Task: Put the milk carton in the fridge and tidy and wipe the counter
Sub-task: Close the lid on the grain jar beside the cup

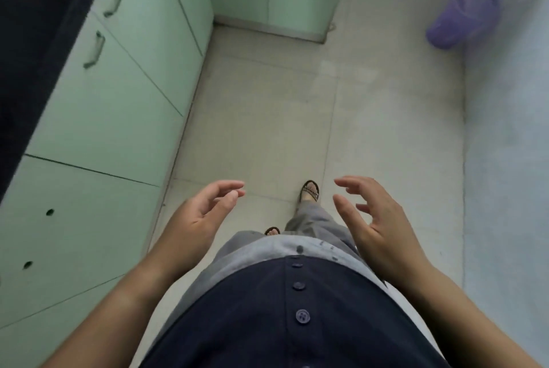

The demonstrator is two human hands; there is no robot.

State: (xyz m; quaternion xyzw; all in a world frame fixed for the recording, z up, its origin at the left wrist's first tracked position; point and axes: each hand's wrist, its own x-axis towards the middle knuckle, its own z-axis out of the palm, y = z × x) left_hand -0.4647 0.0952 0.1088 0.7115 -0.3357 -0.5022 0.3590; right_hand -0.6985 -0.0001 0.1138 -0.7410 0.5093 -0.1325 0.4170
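Observation:
I look down at the kitchen floor. My left hand [199, 216] and my right hand [377, 222] hang in front of my body, palms facing each other, fingers apart and loosely curled, holding nothing. The dark counter [32, 50] runs along the left edge of the view; only a blurred strip of its top shows. No milk carton, fridge or cloth is in view.
Pale green cabinet doors [118, 94] with metal handles line the left side and the far corner. A purple plastic bin [463, 15] stands on the floor at the far right by the wall. Light floor tiles [326, 106] stretch ahead. My sandalled foot [309, 191] is forward.

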